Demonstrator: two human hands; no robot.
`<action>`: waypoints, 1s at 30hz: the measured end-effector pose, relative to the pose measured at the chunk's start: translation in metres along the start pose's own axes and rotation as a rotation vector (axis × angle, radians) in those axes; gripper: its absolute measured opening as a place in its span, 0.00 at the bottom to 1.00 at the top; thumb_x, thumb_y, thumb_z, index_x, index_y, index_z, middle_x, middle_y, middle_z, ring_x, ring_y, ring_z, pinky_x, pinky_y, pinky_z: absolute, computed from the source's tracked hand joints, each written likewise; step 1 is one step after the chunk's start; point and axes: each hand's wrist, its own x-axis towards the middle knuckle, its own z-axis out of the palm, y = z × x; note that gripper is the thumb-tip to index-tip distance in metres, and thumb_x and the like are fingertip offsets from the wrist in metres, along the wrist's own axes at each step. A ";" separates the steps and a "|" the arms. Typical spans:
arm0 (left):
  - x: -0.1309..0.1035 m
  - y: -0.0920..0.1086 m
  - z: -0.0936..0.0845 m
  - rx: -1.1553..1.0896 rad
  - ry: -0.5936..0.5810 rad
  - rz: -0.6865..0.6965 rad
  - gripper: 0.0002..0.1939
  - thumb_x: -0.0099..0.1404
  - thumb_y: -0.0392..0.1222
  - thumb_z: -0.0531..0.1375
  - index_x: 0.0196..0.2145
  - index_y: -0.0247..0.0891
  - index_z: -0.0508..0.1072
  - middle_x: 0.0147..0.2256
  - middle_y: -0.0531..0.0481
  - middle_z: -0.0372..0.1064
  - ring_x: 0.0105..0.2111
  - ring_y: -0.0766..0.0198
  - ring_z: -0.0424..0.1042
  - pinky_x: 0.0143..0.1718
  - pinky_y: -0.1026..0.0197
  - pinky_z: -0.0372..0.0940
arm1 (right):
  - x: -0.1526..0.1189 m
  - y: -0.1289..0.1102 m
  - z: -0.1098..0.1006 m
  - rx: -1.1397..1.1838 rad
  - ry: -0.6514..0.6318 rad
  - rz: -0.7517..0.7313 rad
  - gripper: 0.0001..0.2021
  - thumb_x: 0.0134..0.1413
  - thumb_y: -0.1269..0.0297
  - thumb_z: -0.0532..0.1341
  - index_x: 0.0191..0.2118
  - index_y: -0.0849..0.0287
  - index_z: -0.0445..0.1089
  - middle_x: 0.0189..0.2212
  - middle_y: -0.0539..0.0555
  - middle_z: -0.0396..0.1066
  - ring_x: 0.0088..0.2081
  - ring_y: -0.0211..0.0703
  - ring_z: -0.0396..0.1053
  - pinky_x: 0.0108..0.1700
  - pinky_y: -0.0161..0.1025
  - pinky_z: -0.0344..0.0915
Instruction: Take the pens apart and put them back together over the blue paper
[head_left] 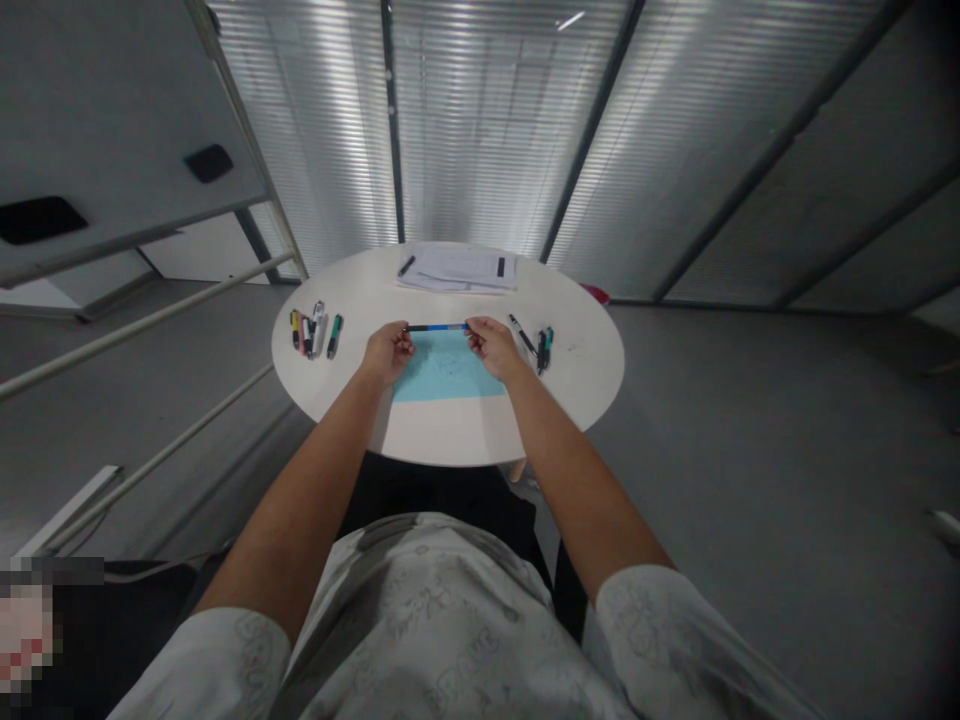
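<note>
A slim black-and-blue pen (437, 327) lies level between my two hands. My left hand (387, 353) pinches its black end, fingers curled. My right hand (491, 344) grips the other end with thumb and fingertips. Just below the pen is a light blue sheet of paper (448, 375) on the white oval table (450, 432), with faint marks on its surface. Both hands are over the sheet's far corners; whether they touch the paper I cannot tell.
Several markers (307, 334) and a green pen (334, 337) lie at the left. More pens (543, 349) lie right. Papers (459, 268) sit at the far edge, near a red object (596, 293). A pale metal frame (142, 310) stands left; a blurred-out person (22, 635) is lower left.
</note>
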 end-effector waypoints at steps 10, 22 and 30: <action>0.004 -0.003 -0.005 0.005 -0.041 0.035 0.09 0.51 0.34 0.65 0.27 0.36 0.67 0.19 0.57 0.61 0.17 0.74 0.59 0.20 0.68 0.57 | 0.000 0.000 0.000 -0.069 0.007 0.011 0.17 0.42 0.51 0.71 0.31 0.58 0.69 0.17 0.44 0.66 0.18 0.29 0.60 0.18 0.29 0.50; 0.002 -0.001 -0.002 -0.003 -0.021 0.027 0.09 0.52 0.33 0.65 0.25 0.37 0.65 0.18 0.57 0.59 0.17 0.74 0.58 0.20 0.68 0.56 | 0.002 0.004 -0.002 -0.081 -0.006 -0.009 0.14 0.41 0.56 0.70 0.29 0.58 0.68 0.19 0.45 0.68 0.18 0.28 0.60 0.19 0.28 0.50; 0.006 -0.003 -0.005 -0.001 -0.030 0.021 0.08 0.54 0.35 0.64 0.25 0.36 0.66 0.19 0.56 0.61 0.17 0.74 0.58 0.20 0.67 0.56 | 0.000 0.002 -0.002 -0.063 -0.018 -0.007 0.14 0.39 0.57 0.70 0.30 0.58 0.69 0.20 0.46 0.68 0.20 0.29 0.61 0.21 0.29 0.52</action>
